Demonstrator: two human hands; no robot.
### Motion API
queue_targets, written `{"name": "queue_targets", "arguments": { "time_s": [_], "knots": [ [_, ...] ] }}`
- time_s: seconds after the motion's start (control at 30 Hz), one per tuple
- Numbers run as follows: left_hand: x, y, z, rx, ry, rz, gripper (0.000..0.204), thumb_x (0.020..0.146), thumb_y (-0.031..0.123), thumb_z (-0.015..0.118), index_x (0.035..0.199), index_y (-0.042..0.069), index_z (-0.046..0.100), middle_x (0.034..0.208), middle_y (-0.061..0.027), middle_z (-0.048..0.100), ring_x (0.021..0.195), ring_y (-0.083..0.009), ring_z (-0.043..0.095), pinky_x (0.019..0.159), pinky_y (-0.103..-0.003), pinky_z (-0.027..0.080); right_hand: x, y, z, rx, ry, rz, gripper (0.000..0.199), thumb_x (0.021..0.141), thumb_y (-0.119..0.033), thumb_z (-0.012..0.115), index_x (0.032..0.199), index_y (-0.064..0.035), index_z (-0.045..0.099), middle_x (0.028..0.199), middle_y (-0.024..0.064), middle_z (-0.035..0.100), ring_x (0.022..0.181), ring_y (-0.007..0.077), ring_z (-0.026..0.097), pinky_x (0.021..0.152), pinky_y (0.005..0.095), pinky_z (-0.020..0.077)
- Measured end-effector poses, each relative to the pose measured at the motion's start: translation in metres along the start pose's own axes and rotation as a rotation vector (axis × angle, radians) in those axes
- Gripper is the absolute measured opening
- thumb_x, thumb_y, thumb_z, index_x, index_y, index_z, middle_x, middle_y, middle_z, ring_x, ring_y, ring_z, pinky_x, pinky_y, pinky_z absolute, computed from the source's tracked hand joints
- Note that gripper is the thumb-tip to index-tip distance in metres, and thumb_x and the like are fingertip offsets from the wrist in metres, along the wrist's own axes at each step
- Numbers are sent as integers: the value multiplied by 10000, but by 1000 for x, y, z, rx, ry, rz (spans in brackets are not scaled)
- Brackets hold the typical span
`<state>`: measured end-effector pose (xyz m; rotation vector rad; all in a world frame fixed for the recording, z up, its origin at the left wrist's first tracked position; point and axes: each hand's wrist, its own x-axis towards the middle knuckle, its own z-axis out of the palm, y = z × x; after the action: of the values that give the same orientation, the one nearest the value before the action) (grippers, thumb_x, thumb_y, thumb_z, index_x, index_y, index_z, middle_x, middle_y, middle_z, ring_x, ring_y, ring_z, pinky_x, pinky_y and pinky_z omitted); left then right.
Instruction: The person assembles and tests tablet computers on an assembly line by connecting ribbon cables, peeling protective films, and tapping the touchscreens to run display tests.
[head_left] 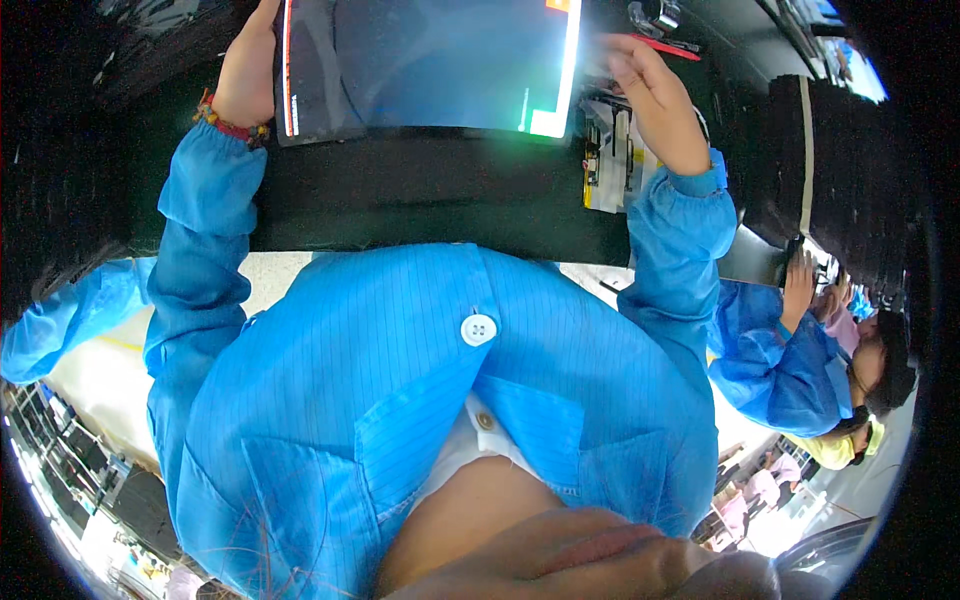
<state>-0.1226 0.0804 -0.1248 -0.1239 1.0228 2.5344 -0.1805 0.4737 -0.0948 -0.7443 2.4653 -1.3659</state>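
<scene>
A flat, dark, glossy display panel point(430, 75) stands at the top centre above the dark table. White light runs along its right edge, with a green glow at the lower right corner. My left hand point(248, 75) is against the panel's left edge, and its fingers are out of sight. Just off the right edge is my right hand point(655, 95), its fingers loosely bent and somewhat apart, with nothing visible in them. The fingertips blur into the glare. Under that hand and wrist lies a clear plastic package point(612, 165) with black and yellow strips.
Beyond my right hand lie a slim red tool point(665, 47) and a shiny metal piece point(655, 15). The dark tabletop point(430, 195) reaches to my body. At the right, a co-worker in a blue sleeve point(755, 350) has a hand at the table edge. Another blue sleeve point(75, 310) shows at the left.
</scene>
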Motion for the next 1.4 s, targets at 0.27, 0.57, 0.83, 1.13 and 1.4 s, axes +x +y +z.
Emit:
{"name": "queue_targets", "arguments": {
  "time_s": [0.27,0.57,0.83,1.13,1.4],
  "knots": [
    [-3,5,-8,-31,12,-8,498,941,456,372,1178,51,538,1136,-115,601,1010,-249,583,913,-386,442,3,-12,13,-252,-5,-23,251,772,-130,622,1008,-59,576,872,61,626,730,112,575,634,244,471],
    [-2,5,0,77,234,42,499,945,447,369,1198,46,525,1148,-113,595,1003,-242,589,905,-363,451,10,8,18,-197,89,-146,233,711,-184,689,904,-99,589,684,42,551,567,98,481,520,245,422],
    [2,5,17,177,454,46,528,949,456,338,1249,42,468,1179,-153,568,1037,-284,577,914,-412,448,14,2,-10,-730,517,-111,622,668,-171,745,1215,-40,479,1264,180,383,1123,334,424,954,360,367],
    [-2,10,19,133,429,28,533,959,446,313,1261,30,450,1231,-147,533,1088,-284,546,961,-410,413,-17,24,-38,-447,-59,99,256,797,-239,648,969,-49,669,830,92,641,777,179,610,698,289,490],
    [-5,8,29,169,481,65,525,957,435,331,1268,27,445,1246,-139,523,1108,-277,529,974,-401,398,-12,47,-43,-424,-28,-7,173,772,-187,671,865,-41,677,827,87,638,765,172,609,676,296,492]
  ]
}}
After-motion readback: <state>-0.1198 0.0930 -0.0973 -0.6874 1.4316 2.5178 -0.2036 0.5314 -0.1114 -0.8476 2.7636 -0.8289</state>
